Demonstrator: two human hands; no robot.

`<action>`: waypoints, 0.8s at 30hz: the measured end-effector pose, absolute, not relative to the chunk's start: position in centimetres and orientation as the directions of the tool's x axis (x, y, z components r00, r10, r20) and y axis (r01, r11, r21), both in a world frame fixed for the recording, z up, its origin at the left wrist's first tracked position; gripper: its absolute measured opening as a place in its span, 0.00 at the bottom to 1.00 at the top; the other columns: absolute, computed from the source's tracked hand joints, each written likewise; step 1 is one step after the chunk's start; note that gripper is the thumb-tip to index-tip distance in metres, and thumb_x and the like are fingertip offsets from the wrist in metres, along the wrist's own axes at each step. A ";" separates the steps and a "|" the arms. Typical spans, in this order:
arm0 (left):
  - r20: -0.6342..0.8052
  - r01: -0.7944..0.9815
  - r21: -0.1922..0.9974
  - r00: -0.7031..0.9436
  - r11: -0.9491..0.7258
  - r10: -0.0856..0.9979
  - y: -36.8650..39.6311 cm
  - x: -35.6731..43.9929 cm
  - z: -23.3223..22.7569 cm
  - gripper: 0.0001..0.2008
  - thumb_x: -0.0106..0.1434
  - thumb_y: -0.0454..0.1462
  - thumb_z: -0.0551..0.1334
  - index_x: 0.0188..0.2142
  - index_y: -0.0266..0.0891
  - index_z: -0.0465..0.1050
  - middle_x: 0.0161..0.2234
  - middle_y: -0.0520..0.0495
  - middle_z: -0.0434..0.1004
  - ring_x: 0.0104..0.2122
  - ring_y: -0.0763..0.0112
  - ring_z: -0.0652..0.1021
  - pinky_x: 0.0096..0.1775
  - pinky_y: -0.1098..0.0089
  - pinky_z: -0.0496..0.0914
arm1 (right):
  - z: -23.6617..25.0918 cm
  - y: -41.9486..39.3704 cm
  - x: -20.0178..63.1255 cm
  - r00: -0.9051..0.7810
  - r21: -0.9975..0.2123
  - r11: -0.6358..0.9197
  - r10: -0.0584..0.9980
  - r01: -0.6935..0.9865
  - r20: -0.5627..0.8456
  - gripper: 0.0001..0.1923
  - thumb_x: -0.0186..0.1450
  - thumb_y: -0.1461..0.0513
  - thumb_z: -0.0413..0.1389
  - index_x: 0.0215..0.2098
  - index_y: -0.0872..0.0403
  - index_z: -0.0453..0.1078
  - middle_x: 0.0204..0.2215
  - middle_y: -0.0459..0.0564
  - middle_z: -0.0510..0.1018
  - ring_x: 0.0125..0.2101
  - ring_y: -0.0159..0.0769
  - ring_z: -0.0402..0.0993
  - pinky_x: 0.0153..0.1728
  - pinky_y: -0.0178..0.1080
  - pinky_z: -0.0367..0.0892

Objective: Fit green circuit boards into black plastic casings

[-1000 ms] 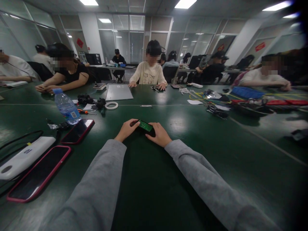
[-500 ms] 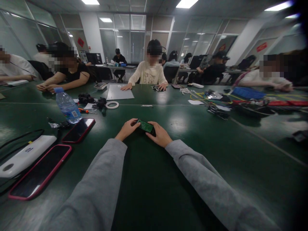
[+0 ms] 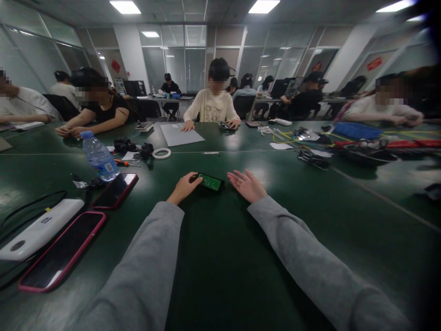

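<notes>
left hand (image 3: 184, 187) pinching the green circuit board (image 3: 210, 182) on the table (image 3: 220, 257), right hand (image 3: 246, 185) open wide at its 3 o'clock, just off it

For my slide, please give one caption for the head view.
Left hand holds a green board on the table; right hand open beside it.

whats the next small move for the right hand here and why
Probably bring the right hand back onto the green circuit board. It hovers open, palm up, just beside the board, while only the left hand pins the board's other end on the table.
</notes>
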State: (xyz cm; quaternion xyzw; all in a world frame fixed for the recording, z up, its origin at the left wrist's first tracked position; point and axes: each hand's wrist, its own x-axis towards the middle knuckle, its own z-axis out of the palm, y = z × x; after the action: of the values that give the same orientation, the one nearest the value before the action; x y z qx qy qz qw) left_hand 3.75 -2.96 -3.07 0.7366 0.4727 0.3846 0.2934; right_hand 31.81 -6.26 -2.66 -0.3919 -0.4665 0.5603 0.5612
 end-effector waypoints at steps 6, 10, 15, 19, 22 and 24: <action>0.311 0.468 0.795 0.233 -0.386 0.921 -3.0 4.0 -3.1 0.19 0.60 0.49 0.60 0.45 0.41 0.74 0.43 0.44 0.78 0.42 0.62 0.77 0.46 0.64 0.70 | -3.1 -6.5 28.7 -0.050 -0.975 0.197 0.980 0.102 0.192 0.29 0.62 0.42 0.51 0.51 0.53 0.61 0.45 0.57 0.72 0.46 0.42 0.71 0.52 0.52 0.66; 0.310 0.478 0.793 0.217 -0.377 0.926 -2.9 4.0 -3.1 0.18 0.60 0.48 0.60 0.45 0.41 0.74 0.42 0.44 0.78 0.42 0.63 0.77 0.46 0.64 0.70 | -3.6 -7.5 27.1 -0.289 -0.627 0.507 0.859 0.592 0.422 0.37 0.54 0.43 0.62 0.54 0.54 0.61 0.49 0.57 0.69 0.50 0.47 0.65 0.51 0.53 0.63; 0.308 0.478 0.791 0.229 -0.382 0.923 -2.8 4.0 -3.2 0.19 0.62 0.48 0.58 0.46 0.40 0.73 0.43 0.44 0.78 0.42 0.65 0.77 0.47 0.64 0.70 | -3.7 -7.8 26.7 -0.425 -0.369 0.592 0.790 0.716 0.442 0.32 0.58 0.45 0.59 0.53 0.55 0.63 0.46 0.57 0.69 0.46 0.48 0.65 0.47 0.51 0.65; 0.319 0.463 0.797 0.224 -0.388 0.921 -2.9 4.0 -3.1 0.18 0.62 0.47 0.58 0.45 0.40 0.74 0.43 0.44 0.78 0.42 0.64 0.77 0.47 0.64 0.70 | -3.5 -7.8 26.8 -0.425 -0.352 0.583 0.795 0.732 0.434 0.33 0.59 0.44 0.58 0.53 0.56 0.62 0.46 0.57 0.68 0.45 0.47 0.65 0.46 0.50 0.65; 0.326 0.458 0.796 0.227 -0.396 0.918 -2.9 4.0 -3.1 0.18 0.62 0.47 0.58 0.45 0.40 0.74 0.42 0.44 0.78 0.41 0.64 0.77 0.46 0.64 0.70 | -3.4 -8.0 26.7 -0.415 -0.364 0.570 0.806 0.737 0.422 0.33 0.59 0.41 0.56 0.52 0.56 0.63 0.45 0.57 0.69 0.45 0.47 0.65 0.46 0.49 0.66; 0.329 0.459 0.792 0.235 -0.403 0.915 -3.0 4.0 -3.1 0.18 0.62 0.47 0.58 0.45 0.40 0.74 0.42 0.44 0.78 0.41 0.65 0.77 0.46 0.64 0.70 | -3.3 -8.1 26.6 -0.409 -0.369 0.565 0.810 0.738 0.421 0.33 0.60 0.41 0.55 0.52 0.55 0.63 0.45 0.57 0.69 0.45 0.47 0.65 0.46 0.49 0.66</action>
State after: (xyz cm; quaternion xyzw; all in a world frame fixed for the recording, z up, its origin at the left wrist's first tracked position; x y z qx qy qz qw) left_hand 3.98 -2.99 -3.10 0.7335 0.4682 0.4042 0.2817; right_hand 26.60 -8.11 -3.27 -0.4624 -0.8369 0.0625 0.2862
